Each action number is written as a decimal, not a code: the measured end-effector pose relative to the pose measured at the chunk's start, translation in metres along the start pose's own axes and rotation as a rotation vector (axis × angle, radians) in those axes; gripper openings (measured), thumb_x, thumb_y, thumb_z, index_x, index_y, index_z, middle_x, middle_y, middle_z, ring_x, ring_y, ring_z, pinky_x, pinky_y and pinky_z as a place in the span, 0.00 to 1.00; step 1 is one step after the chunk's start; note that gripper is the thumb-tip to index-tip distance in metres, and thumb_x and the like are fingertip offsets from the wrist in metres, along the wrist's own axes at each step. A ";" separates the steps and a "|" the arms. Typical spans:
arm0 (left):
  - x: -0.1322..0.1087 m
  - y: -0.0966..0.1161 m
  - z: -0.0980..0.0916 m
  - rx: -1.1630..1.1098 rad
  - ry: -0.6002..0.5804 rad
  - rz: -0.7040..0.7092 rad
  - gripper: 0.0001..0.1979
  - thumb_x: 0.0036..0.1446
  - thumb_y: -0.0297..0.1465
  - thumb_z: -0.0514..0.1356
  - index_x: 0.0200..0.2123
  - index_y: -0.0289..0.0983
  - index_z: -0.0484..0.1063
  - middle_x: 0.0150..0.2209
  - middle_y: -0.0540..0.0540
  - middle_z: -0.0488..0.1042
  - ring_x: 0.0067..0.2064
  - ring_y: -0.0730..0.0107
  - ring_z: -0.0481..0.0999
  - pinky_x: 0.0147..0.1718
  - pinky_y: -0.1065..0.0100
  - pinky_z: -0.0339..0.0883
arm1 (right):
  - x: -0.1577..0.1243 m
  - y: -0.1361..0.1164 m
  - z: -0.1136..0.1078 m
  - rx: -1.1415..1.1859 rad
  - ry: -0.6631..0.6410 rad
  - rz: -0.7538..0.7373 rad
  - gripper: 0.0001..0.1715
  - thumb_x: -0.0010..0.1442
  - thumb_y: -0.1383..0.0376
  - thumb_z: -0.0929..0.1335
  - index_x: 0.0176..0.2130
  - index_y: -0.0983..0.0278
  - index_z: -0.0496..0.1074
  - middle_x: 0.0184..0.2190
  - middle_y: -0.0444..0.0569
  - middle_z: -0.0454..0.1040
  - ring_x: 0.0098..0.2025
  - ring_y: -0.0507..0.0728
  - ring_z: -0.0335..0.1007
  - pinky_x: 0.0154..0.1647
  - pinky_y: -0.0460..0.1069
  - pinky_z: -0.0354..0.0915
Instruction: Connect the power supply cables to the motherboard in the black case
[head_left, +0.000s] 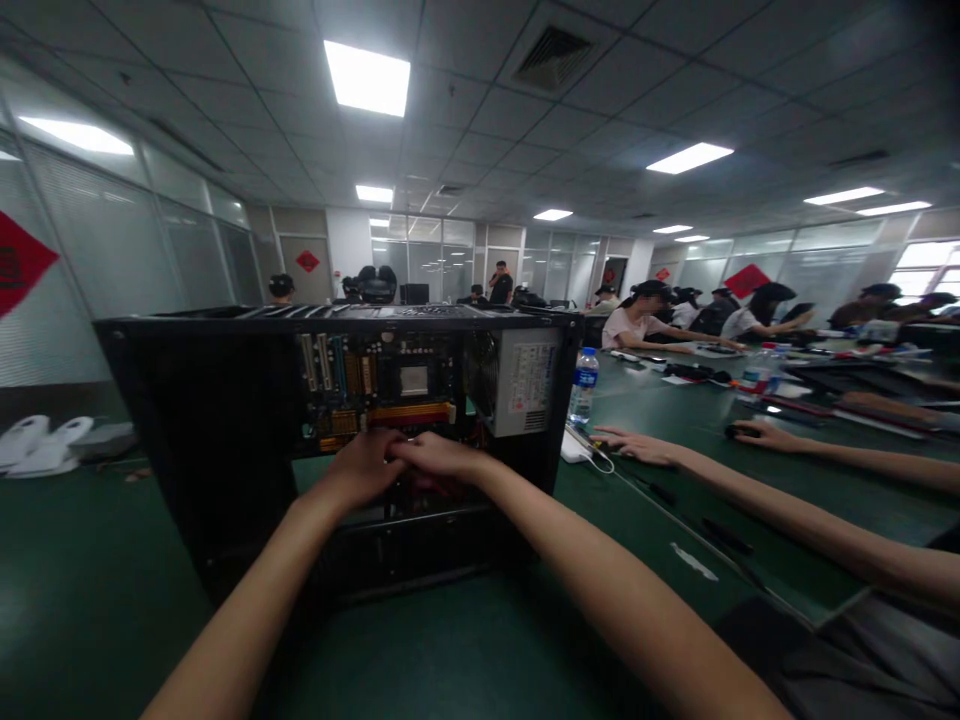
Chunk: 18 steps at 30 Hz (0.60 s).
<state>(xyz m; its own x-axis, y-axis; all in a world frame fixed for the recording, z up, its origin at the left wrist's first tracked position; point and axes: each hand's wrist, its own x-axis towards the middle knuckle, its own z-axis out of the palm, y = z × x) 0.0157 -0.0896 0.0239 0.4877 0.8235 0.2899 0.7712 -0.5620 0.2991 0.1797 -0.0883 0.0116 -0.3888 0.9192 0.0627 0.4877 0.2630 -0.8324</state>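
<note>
Head view: my left hand and right hand meet at the open computer case; I can't tell my fingers' grip.

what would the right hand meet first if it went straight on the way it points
The left hand, most likely: the right hand points at it, though whether they touch is unclear.
</note>
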 end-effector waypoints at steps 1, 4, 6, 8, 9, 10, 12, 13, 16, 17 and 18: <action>0.001 -0.001 -0.002 -0.060 0.065 0.008 0.17 0.59 0.35 0.54 0.46 0.37 0.76 0.48 0.39 0.80 0.50 0.55 0.78 0.49 0.62 0.67 | -0.002 -0.003 -0.003 0.104 0.044 -0.016 0.24 0.64 0.51 0.64 0.27 0.66 0.71 0.16 0.39 0.61 0.18 0.47 0.55 0.20 0.43 0.53; 0.002 0.002 -0.008 -0.188 0.193 0.041 0.19 0.63 0.39 0.51 0.47 0.36 0.75 0.45 0.40 0.80 0.48 0.56 0.78 0.48 0.63 0.67 | -0.005 -0.007 -0.008 0.254 0.211 -0.144 0.25 0.62 0.48 0.65 0.28 0.66 0.70 0.17 0.37 0.60 0.19 0.47 0.54 0.21 0.43 0.50; 0.001 0.006 -0.011 -0.239 0.204 0.080 0.19 0.64 0.39 0.50 0.45 0.36 0.76 0.42 0.42 0.81 0.46 0.57 0.78 0.47 0.64 0.67 | -0.005 -0.008 -0.009 0.257 0.288 -0.239 0.24 0.61 0.48 0.66 0.28 0.65 0.69 0.19 0.39 0.63 0.22 0.48 0.57 0.23 0.43 0.53; -0.001 0.010 -0.013 -0.269 0.175 0.109 0.20 0.65 0.40 0.48 0.40 0.35 0.76 0.37 0.44 0.80 0.41 0.60 0.79 0.43 0.66 0.66 | -0.004 -0.007 -0.008 0.219 0.358 -0.304 0.24 0.62 0.48 0.64 0.28 0.65 0.70 0.21 0.40 0.66 0.25 0.49 0.60 0.26 0.44 0.54; -0.002 0.011 -0.013 -0.272 0.160 0.108 0.21 0.66 0.41 0.48 0.37 0.35 0.76 0.34 0.45 0.80 0.38 0.61 0.78 0.40 0.66 0.66 | -0.004 -0.007 -0.007 0.185 0.388 -0.325 0.24 0.63 0.49 0.63 0.28 0.65 0.70 0.22 0.41 0.66 0.26 0.50 0.61 0.27 0.44 0.55; -0.002 0.013 -0.013 -0.272 0.146 0.097 0.22 0.66 0.42 0.48 0.35 0.35 0.76 0.30 0.46 0.78 0.35 0.62 0.77 0.37 0.67 0.65 | -0.004 -0.007 -0.007 0.147 0.418 -0.339 0.24 0.64 0.50 0.62 0.27 0.65 0.69 0.22 0.41 0.66 0.27 0.50 0.61 0.29 0.45 0.54; -0.003 0.015 -0.014 -0.272 0.136 0.067 0.23 0.66 0.44 0.49 0.34 0.34 0.75 0.26 0.48 0.75 0.31 0.65 0.75 0.32 0.68 0.63 | -0.005 -0.008 -0.007 0.076 0.473 -0.362 0.24 0.65 0.52 0.61 0.26 0.64 0.68 0.22 0.42 0.67 0.29 0.51 0.62 0.30 0.46 0.54; -0.003 0.016 -0.014 -0.283 0.142 0.055 0.22 0.65 0.44 0.50 0.35 0.34 0.76 0.25 0.48 0.74 0.29 0.66 0.74 0.31 0.69 0.62 | -0.005 -0.010 -0.008 0.054 0.500 -0.369 0.23 0.65 0.53 0.61 0.25 0.64 0.67 0.22 0.42 0.66 0.29 0.51 0.62 0.31 0.46 0.53; -0.002 0.016 -0.018 -0.402 0.190 0.008 0.22 0.63 0.45 0.52 0.38 0.33 0.76 0.24 0.49 0.72 0.27 0.69 0.70 0.28 0.70 0.60 | -0.005 -0.015 -0.013 0.101 0.599 -0.362 0.23 0.64 0.53 0.61 0.24 0.63 0.64 0.21 0.42 0.66 0.27 0.52 0.62 0.29 0.46 0.53; -0.001 0.014 -0.020 -0.462 0.200 -0.017 0.23 0.62 0.46 0.52 0.39 0.32 0.76 0.24 0.49 0.72 0.26 0.70 0.69 0.27 0.70 0.59 | -0.006 -0.018 -0.016 0.161 0.609 -0.344 0.23 0.64 0.52 0.60 0.24 0.62 0.63 0.21 0.42 0.66 0.26 0.52 0.63 0.28 0.46 0.54; -0.001 0.011 -0.023 -0.519 0.195 -0.040 0.25 0.62 0.47 0.52 0.40 0.31 0.76 0.24 0.49 0.72 0.26 0.71 0.68 0.27 0.71 0.60 | -0.006 -0.020 -0.018 0.234 0.596 -0.318 0.23 0.64 0.50 0.60 0.25 0.62 0.63 0.20 0.42 0.66 0.25 0.52 0.63 0.27 0.46 0.55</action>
<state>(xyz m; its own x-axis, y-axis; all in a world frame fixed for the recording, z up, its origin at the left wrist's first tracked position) 0.0144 -0.0989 0.0479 0.3391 0.8431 0.4173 0.4607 -0.5356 0.7077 0.1864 -0.0942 0.0382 0.0417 0.8295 0.5569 0.2151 0.5369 -0.8158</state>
